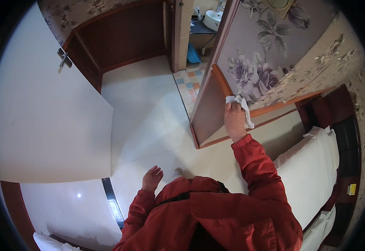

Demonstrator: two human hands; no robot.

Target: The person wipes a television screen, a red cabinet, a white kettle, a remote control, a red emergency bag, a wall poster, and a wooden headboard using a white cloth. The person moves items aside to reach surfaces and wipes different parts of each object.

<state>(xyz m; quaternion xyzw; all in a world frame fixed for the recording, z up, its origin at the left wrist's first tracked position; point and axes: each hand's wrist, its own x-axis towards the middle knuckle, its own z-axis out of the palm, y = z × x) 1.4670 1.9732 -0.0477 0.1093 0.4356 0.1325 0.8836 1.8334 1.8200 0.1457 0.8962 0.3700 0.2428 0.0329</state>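
My right hand (235, 120) grips a white cloth (246, 114) and presses it against the wooden trim rail (222, 81) at the corner of the wall. Above that rail is wallpaper (257, 73) printed with purple roses; a brown panel (210, 108) lies below it. The cloth and hand hide the corner of the rail. Low in front of my body, my left hand (152, 178) hangs with nothing in it, its fingers slightly spread over the pale tiled floor (144, 125).
A white door (53, 109) with a metal lever handle (64, 59) stands ajar on the left. Through a doorway shows a white washbasin (213, 20) above a blue plastic basin (193, 55). To my right is a bed with a white pillow (314, 150) against a dark headboard (349, 150).
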